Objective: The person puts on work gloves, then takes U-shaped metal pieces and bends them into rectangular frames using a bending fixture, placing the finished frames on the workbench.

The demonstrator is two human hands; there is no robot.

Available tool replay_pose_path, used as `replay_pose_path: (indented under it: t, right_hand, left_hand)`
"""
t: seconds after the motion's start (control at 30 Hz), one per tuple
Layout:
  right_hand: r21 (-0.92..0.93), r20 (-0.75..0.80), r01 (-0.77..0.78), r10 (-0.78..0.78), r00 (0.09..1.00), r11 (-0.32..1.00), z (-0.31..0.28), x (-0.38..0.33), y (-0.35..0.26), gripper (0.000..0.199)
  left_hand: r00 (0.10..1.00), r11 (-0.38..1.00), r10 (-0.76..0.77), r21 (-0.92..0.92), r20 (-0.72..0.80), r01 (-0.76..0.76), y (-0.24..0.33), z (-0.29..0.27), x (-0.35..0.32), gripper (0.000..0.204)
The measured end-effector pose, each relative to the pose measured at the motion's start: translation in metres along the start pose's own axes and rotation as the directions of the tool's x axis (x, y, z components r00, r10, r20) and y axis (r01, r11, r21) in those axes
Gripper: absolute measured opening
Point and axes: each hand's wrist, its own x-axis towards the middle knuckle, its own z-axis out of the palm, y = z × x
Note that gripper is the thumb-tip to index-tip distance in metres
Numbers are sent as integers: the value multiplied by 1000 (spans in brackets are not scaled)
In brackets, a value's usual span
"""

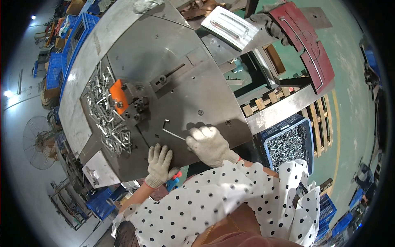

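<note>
My right hand (208, 144), in a pale knit work glove, is closed around one end of a thin bent metal rod (173, 134). The rod's hooked end points away from me over the steel table (185, 103). Near the table's front edge rests my left hand (160, 164), gloved alike, fingers stretched out and holding nothing. Beyond it, to the left, lies a heap of bent metal rods (108, 113). Next to the heap a bolted steel bending block (138, 109) with an orange plate (118, 96) is fixed to the table.
A slotted steel stop (164, 80) is bolted behind the block. At the right, a blue crate (308, 144) holds many small metal parts beside a wooden pallet (322, 123). A white tray with rods (230, 28) and a red panel (306, 49) sit farther back. A fan (40, 142) stands left.
</note>
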Motion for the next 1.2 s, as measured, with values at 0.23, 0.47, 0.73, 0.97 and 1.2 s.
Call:
replay_pose_path:
  t: [0.23,0.47,0.73,0.97,1.2]
  right_hand:
    - [-95,71,55,-48,996,994,8,-14,-1,19]
    - [-266,-186,162,-216,958,950,16,-39,-9,27]
    - [-496,-153,165,-272,950,853,26,-46,0,29]
    - [-585,-192,157,-324,926,796,-8,-59,27,30]
    - [-611,-195,162,-345,918,775,-5,-60,42,34]
  left_hand:
    - [993,995,77,66,-90,-71,0,16,-14,100]
    - [975,987,25,159,-221,11,26,20,-29,92]
    - [850,940,-87,239,-519,243,-6,61,-116,81]
    - [733,890,-146,235,-665,390,-29,77,-135,62]
    - [689,873,-144,236,-710,426,-24,81,-130,65]
